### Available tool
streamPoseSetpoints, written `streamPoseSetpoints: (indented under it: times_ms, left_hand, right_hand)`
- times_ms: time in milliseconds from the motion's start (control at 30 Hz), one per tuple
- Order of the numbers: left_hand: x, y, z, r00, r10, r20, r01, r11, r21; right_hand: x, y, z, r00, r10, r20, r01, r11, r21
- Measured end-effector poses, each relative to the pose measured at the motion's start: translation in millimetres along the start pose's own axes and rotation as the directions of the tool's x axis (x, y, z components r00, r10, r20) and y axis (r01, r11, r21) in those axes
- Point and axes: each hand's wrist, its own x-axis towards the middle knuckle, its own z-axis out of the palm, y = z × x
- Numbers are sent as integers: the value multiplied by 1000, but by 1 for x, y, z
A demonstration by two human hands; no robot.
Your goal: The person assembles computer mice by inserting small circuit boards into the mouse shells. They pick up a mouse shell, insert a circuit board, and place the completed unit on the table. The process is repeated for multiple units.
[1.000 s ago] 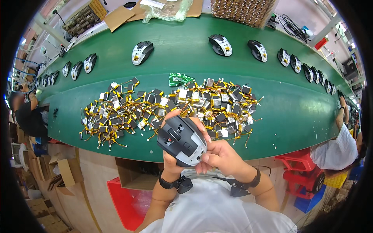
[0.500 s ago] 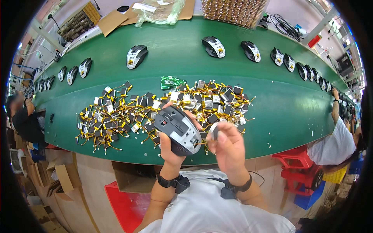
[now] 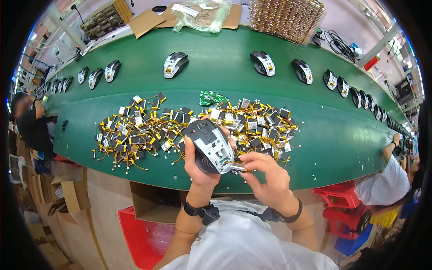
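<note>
A black and silver computer mouse (image 3: 208,147) lies in my left hand (image 3: 200,174), whose thumb and fingers wrap round its sides. Its upper side shows an uncovered white section with an opening at the end nearest me. By that end, my right hand (image 3: 273,183) pinches a small flat battery (image 3: 238,167) between thumb and fingers. Thin wires run between the battery and the opening; whether they are plugged in cannot be made out. Behind the mouse spread piles of small batteries (image 3: 130,130) with yellow ends, coloured wires and white plugs.
Similar mice (image 3: 175,65) stand in a row along the far part of the green table (image 3: 216,47). A green packet (image 3: 212,97) lies behind the piles. Other people sit at left and right, one with a white sleeve (image 3: 382,164). Red stools (image 3: 335,195) stand below.
My right hand has come down and turned, bringing the battery close to the mouse's near end. The mouse has tilted slightly in my left hand. The whole view has shifted a little.
</note>
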Motion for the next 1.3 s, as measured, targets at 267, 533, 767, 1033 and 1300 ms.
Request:
streamPoseSetpoints:
  times_ms: [267,533,767,1033,1300]
  left_hand:
    - [1,-2,-1,1000,-14,-18,15,1000,23]
    - [-3,2,1,998,-61,-34,60,997,-44]
    - [-4,-5,8,999,-46,-22,47,999,19]
    - [-5,-12,10,998,-61,0,61,998,24]
    - [-8,-10,9,987,-146,73,144,989,19]
  right_hand:
    - [8,15,-6,931,-350,108,362,921,-140]
    - [16,16,-8,872,-466,150,488,855,-176]
    - [18,15,-7,866,-481,141,499,850,-170]
    - [8,19,1,907,-415,63,417,874,-250]
    - [13,21,-11,988,-13,151,-7,991,131]
